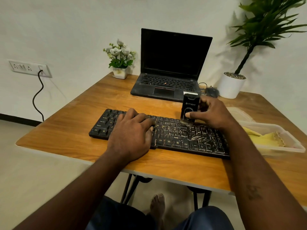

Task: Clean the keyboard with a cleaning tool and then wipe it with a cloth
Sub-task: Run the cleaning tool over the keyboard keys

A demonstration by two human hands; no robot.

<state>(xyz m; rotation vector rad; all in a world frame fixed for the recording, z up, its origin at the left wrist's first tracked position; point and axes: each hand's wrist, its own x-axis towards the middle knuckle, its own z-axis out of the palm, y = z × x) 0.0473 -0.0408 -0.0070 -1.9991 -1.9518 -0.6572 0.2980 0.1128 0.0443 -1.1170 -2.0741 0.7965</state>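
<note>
Open laptop [172, 63], screen dark, at the back of a wooden table [66, 130], w/ a small pot of white flowers [120, 73] at its left, a mouse [211, 92] & tall plant in a white pot [230, 87] at its right. Wall socket [29, 68] w/ black cable [37, 97] plugged in, far left.

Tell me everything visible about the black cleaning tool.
The cleaning tool is a small black boxy block, plastic by its look, with a pale strip at its top, a printed logo and an oval recess on its front. It stands upright, its lower brush end on the top key row of the keyboard. The right hand grips it, thumb on the front, fingers round its far side.
</note>
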